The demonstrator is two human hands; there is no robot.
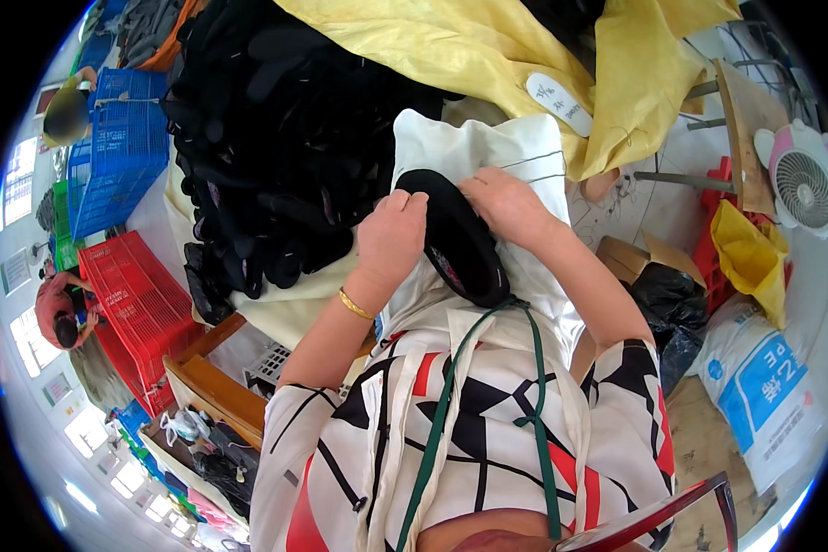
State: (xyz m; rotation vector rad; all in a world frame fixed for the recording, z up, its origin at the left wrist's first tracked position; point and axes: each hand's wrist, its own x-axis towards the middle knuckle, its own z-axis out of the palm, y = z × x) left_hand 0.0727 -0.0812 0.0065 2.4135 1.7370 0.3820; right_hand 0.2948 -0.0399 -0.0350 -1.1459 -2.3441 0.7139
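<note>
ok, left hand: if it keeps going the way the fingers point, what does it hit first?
The left hand points up and to the right, fingers already on the black shoe insole. Going straight on, it would meet that insole first, then the right hand gripping its far edge. Depth is unclear from this view.

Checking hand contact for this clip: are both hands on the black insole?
Yes, the left hand and the right hand both grip the black insole over the white cloth.
</note>
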